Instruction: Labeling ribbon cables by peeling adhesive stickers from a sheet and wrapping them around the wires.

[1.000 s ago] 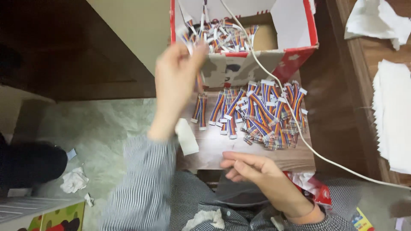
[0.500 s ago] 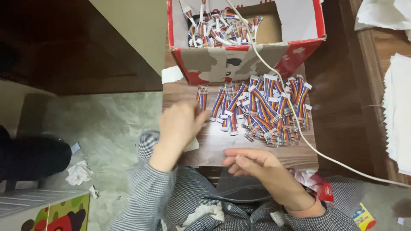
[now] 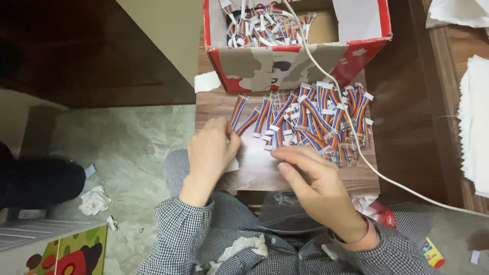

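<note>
While half a second ago the left hand (image 3: 211, 147) was blurred in motion above the wood, it now lies settled on the table (image 3: 254, 170), fingers loosely curled and holding nothing that I can make out; a white scrap (image 3: 233, 165) peeks out from under its edge. A second back that same hand was raised up at the red cardboard box (image 3: 298, 61), so it has come down and away from the box. Just beyond its fingertips lie the nearest striped ribbon cables (image 3: 239, 111), the left fringe of the pile of ribbon cables (image 3: 316, 119) with white connectors, spread across the table between the hands and the box. More of the same cables fill the box itself. To the right, the right hand (image 3: 316, 178) rests flat and open, palm down, its fingertips touching the near edge of the pile; it has hardly shifted. A white cord (image 3: 356, 147) runs from the box across the pile and past the right hand's far side. Both hands thus sit low at the pile, empty.
</note>
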